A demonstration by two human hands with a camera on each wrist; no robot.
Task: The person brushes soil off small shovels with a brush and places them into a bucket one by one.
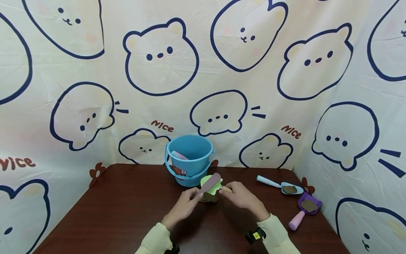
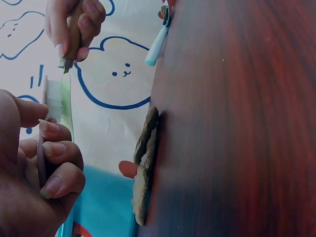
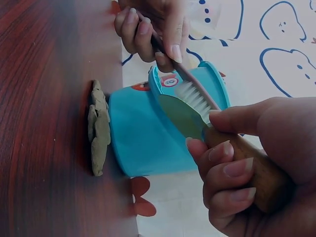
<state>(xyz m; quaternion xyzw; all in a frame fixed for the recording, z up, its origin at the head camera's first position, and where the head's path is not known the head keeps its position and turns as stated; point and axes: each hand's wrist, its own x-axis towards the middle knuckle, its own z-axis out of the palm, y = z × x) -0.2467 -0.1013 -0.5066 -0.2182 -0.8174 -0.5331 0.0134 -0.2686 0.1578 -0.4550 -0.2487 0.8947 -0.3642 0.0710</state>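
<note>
In the head view my left hand (image 1: 184, 204) grips a mauve-backed brush (image 1: 211, 182). Its white bristles (image 3: 193, 98) lie against the green blade of a small shovel (image 3: 178, 114) in the right wrist view. My right hand (image 1: 242, 195) holds that shovel by its wooden handle (image 3: 247, 165), fingers curled round it. Both tools are raised above the table, just in front of a blue bucket (image 1: 190, 169). Below them, lumps of grey-brown clay (image 3: 99, 131) lie on the tabletop, partly hidden by the tools in the head view.
Inside the bucket a pink and pale blue object (image 1: 179, 155) leans on the wall. To the right lie a light blue shovel (image 1: 269, 181) and a purple shovel (image 1: 296, 220) with a pink handle, each bearing clay. A printed cloth (image 1: 222, 77) hangs behind the brown table (image 1: 111, 211).
</note>
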